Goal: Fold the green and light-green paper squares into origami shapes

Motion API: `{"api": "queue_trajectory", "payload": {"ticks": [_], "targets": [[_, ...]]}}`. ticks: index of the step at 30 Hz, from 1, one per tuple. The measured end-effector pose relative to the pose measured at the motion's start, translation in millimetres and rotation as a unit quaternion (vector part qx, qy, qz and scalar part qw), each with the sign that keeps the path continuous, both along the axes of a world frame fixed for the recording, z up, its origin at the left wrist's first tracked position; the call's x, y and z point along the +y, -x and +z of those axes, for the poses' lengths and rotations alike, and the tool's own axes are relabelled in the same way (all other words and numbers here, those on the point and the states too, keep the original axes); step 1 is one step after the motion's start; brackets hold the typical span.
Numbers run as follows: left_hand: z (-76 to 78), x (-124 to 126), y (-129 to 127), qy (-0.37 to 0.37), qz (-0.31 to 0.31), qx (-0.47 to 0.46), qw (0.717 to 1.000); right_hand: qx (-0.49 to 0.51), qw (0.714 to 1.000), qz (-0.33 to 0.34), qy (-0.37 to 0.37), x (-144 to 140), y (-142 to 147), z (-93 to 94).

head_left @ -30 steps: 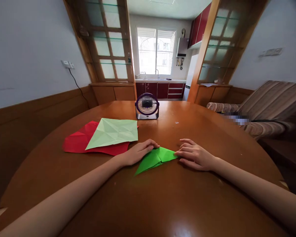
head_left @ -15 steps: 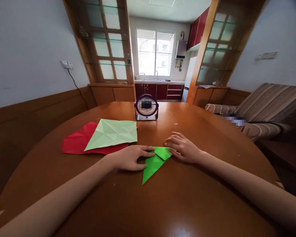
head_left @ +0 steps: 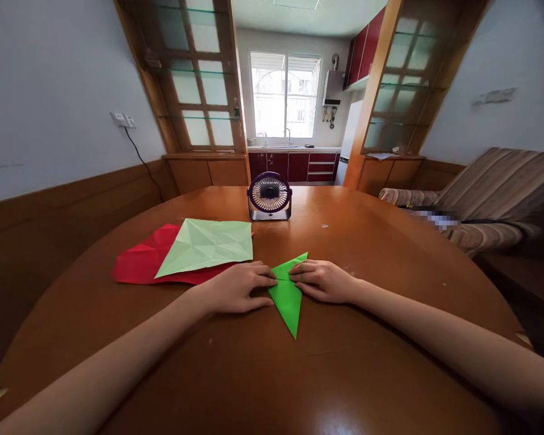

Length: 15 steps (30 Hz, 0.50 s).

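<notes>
A bright green folded paper (head_left: 286,302) lies on the table between my two hands, one point toward me and another toward the far right. Folded layers meet along a line across its middle. My left hand (head_left: 239,289) rests at its left edge, fingers stretched out and their tips touching the paper. From the right, my right hand (head_left: 325,280) lays its extended fingers flat over the paper's right edge. The paper under the fingertips is hidden.
A creased pale green sheet (head_left: 206,244) lies over red paper (head_left: 140,257) on the left of the round wooden table (head_left: 272,386). A small purple fan (head_left: 269,194) stands at the far side. A striped armchair (head_left: 494,193) is to the right.
The green paper has turned, its near point swinging right and its other point now aimed farther away. My right hand has come nearer and now lies over the paper's right edge.
</notes>
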State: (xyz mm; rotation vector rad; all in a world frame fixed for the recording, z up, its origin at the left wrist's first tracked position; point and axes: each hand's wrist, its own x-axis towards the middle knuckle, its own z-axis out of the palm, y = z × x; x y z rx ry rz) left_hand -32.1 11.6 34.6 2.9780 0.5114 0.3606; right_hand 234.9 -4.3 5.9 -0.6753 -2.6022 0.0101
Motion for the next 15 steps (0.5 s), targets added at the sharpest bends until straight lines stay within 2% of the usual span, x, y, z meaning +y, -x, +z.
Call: {"api": "queue_trajectory", "payload": {"ticks": [6, 12, 15], "targets": [[-13.4, 10.4, 0.0, -0.097, -0.033, -0.003, 0.995, 0.032, 0.998, -0.012, 0.05, -0.8, -9.1, -2.9], [-10.0, 14.5, 4.9, -0.061, -0.054, -0.015, 0.997, 0.023, 0.999, 0.011, 0.033, -0.7, -11.4, -3.0], [-14.6, 17.0, 6.0, -0.095, -0.047, -0.021, 0.994, 0.002, 0.998, 0.055, 0.029, -1.6, -12.8, -1.7]]}}
